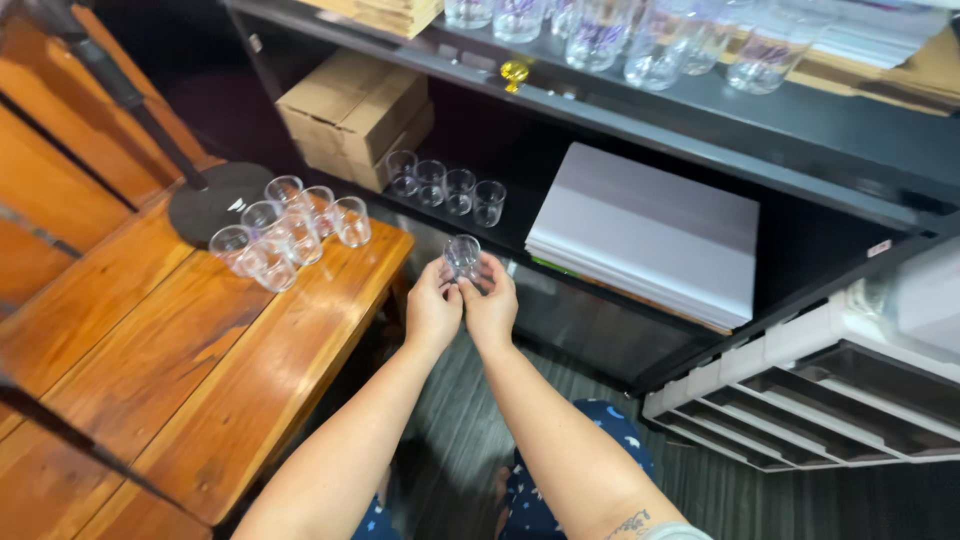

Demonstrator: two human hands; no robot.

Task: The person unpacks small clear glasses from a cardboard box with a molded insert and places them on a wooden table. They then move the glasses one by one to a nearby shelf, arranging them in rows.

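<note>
Far left: wooden table [150,370], planks running toward the camera, its right edge running diagonally down to the bottom of the frame. Black round stand base [215,200] sits at the table's back corner, pole rising up-left. Just right of the base, a cluster of clear glasses [285,230] near the table's far right corner, several touching each other; the outermost one stands close to the edge. Rest of the tabletop in front of them is bare wood.

Centre: left hand [432,310] and right hand [490,308] side by side, thumbs touching, both pinching one small clear glass [462,255] between fingertips. Fingers closed on it from both sides, glass upright, mouth up. It is held in the air in the gap between the table edge and the black shelf unit [700,120], just off the table's corner. Dark floor below.

Behind the hands: row of four clear glasses [445,187] on the lower shelf, near its front lip. Cardboard box [350,110] left of that row, further back.

Right: stack of white sheets [650,230] on the lower shelf, open shelf room between it and the row. Upper shelf carries more glassware [620,40]. Bottom right: white plastic drawer unit [810,400].
</note>
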